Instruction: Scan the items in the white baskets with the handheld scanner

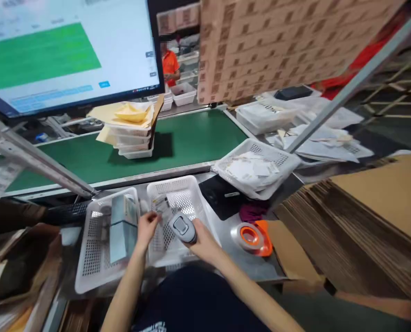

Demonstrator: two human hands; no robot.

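My right hand [202,240] is wrapped round a grey handheld scanner [181,226], held over a white perforated basket [191,184]. At the left side of that basket, my left hand [147,228] pinches a small clear plastic packet [162,205] with a printed label. What lies inside the packet is too small to make out. Directly left stands a second white basket [82,269]. A light blue box [122,240] with a dark band round it rests in this basket.
Behind the baskets runs a green conveyor belt [198,131], carrying stacked trays [132,147] with envelopes on top. A monitor [122,46] hangs at upper left. To the right are a basket of paper slips [253,168], a tape roll [248,236] and flat cardboard [357,235]. A person in orange [169,64] stands beyond.
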